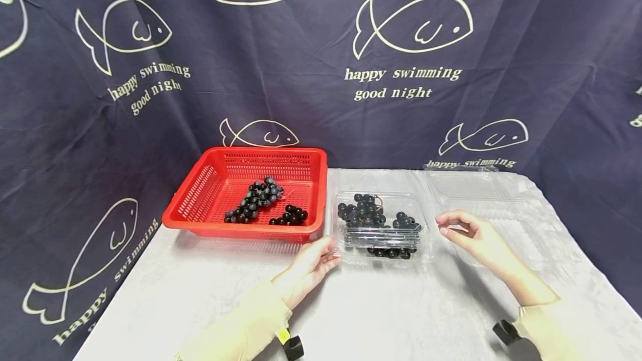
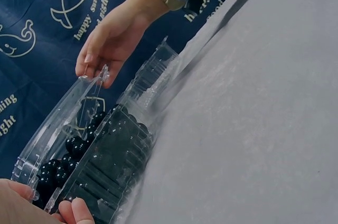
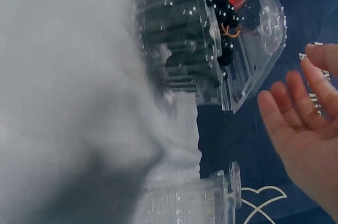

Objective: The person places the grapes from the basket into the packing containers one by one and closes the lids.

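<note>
A clear plastic clamshell box (image 1: 383, 237) of black grapes (image 1: 363, 210) sits on the table, its lid (image 3: 266, 31) partly raised from the base. At its left edge is my left hand (image 1: 311, 263), thumb at the lid and bent fingers at the base rim; the left wrist view shows the fingertips (image 2: 79, 211) gripping this edge. My right hand (image 1: 473, 235) is held just off the box's right side, fingers loosely bent. Nothing is between its fingers, and the right wrist view shows them apart from the lid.
To the left stands a red perforated basket (image 1: 246, 231) with a long grape bunch (image 1: 254, 199) and a smaller bunch (image 1: 289, 215) inside. Another clear plastic box (image 1: 506, 233), its lid up, is on the right of the table. A dark fish-print curtain (image 1: 311, 71) hangs behind.
</note>
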`<state>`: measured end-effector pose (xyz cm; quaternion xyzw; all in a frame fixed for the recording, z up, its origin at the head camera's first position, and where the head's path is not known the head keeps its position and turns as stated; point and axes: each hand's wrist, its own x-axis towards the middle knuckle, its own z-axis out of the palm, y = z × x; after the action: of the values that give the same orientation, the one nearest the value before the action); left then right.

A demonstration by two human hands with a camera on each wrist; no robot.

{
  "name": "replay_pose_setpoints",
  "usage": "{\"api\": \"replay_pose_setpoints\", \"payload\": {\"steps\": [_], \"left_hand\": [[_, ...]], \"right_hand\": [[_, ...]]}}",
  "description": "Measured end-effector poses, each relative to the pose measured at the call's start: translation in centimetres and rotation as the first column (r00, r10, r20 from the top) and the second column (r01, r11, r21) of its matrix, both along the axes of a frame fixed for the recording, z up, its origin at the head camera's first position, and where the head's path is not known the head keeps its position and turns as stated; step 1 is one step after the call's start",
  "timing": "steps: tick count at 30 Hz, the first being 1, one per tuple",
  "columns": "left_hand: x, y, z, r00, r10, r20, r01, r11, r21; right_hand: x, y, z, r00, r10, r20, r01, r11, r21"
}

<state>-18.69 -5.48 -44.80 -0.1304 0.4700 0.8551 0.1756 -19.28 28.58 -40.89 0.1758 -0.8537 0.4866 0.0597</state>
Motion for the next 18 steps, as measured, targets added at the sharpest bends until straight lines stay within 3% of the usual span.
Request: {"api": "replay_pose_setpoints", "payload": {"steps": [4, 9, 14, 18], "left_hand": [[-0.1, 0.0, -0.1, 1.000, 0.002, 0.001, -0.002, 1.000, -0.014], [-0.2, 0.0, -0.2, 1.000, 0.005, 0.002, -0.005, 0.999, -0.032], [-0.2, -0.1, -0.3, 1.000, -0.002, -0.005, 0.002, 0.999, -0.043], [-0.3, -0.1, -0.3, 1.000, -0.007, -0.006, 0.007, 0.999, -0.051]], "right_hand": [[0.3, -0.3, 0.0, 0.996, -0.029, 0.080, 0.031, 0.999, -0.030], [0.5, -0.6, -0.6, 0.976, -0.003, 0.218, 0.042, 0.984, -0.171], [0.8, -1.1, -1.0, 0.930, 0.086, 0.357, 0.044, 0.940, -0.340], [1.1, -1.4, -1.2, 0.884, 0.141, 0.445, 0.053, 0.917, -0.396]]}}
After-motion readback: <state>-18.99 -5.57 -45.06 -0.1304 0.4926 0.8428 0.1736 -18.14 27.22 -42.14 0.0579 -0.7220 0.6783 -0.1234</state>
